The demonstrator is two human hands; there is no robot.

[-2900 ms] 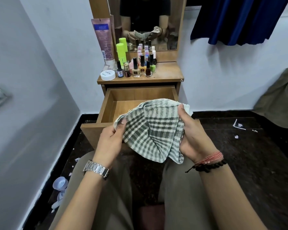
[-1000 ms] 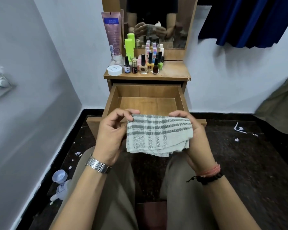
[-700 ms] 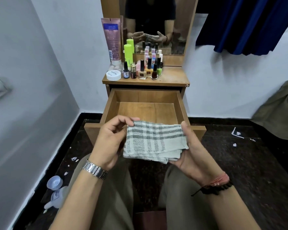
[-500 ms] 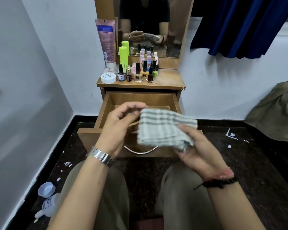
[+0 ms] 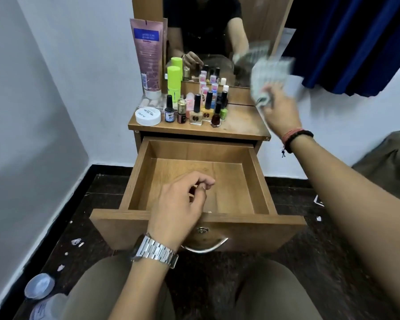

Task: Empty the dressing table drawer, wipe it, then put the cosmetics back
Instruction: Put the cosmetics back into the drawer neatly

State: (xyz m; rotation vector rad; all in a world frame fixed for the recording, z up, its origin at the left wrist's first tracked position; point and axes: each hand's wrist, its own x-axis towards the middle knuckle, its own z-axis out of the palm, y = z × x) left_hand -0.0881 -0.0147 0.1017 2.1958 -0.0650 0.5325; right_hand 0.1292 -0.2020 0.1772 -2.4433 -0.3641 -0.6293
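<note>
Drawer (image 5: 195, 181) of a wooden dressing table (image 5: 240, 125) stands pulled fully out with nothing inside, directly under the person's left hand (image 5: 180, 204), which hovers above its front edge with fingers loosely curled and holding nothing. A metal watch (image 5: 155, 250) sits on that wrist. Raised up and away to the far side, over the table's right end, the right hand (image 5: 280, 109) grips a checked cloth (image 5: 268, 75), blurred in motion, in front of the mirror (image 5: 217, 38). Beyond the left hand, on the tabletop, cosmetics are grouped: a white round jar (image 5: 147, 116), a row of nail polish bottles (image 5: 196, 112), a green bottle (image 5: 173, 82) and a tall pink tube (image 5: 148, 54) leaning at the mirror's edge. Beaded bracelets (image 5: 296, 137) circle the right wrist. A blue curtain (image 5: 356, 42) hangs beyond the right hand.
</note>
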